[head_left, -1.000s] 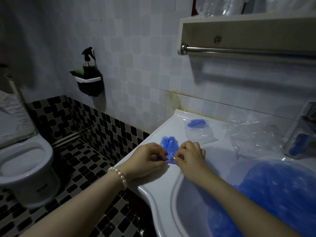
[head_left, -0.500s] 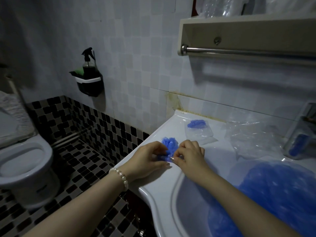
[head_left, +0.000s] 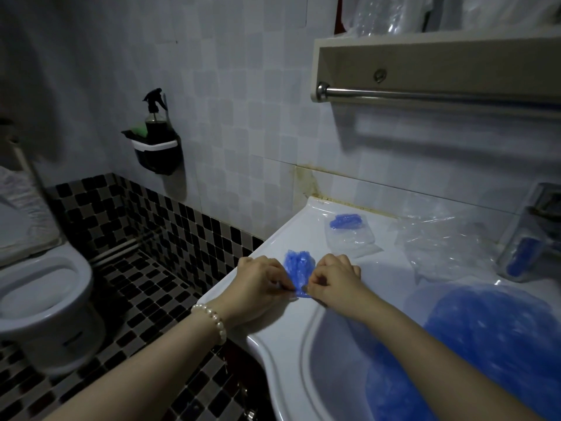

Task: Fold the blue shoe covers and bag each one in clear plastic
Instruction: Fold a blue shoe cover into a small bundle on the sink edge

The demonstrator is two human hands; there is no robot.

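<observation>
Now left hand (head_left: pixel 258 284) and right hand (head_left: pixel 331 279) pinch the shoe cover (head_left: pixel 299 268), narrower than a second ago, at the basin's (head_left: pixel 273 335) left edge; folding continues, bagging pending.

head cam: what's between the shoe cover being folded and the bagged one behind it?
Nothing: in the head view only bare white sink ledge separates the shoe cover, pinched by left hand and right hand, from the bagged shoe cover.

Bare surface (head_left: pixel 261 317) lies open left of the basin; behind, a bagged cover (head_left: pixel 349 235) and loose plastic bags (head_left: pixel 440 244) crowd the wall, with the tap (head_left: pixel 534 232) blocking the right.
</observation>
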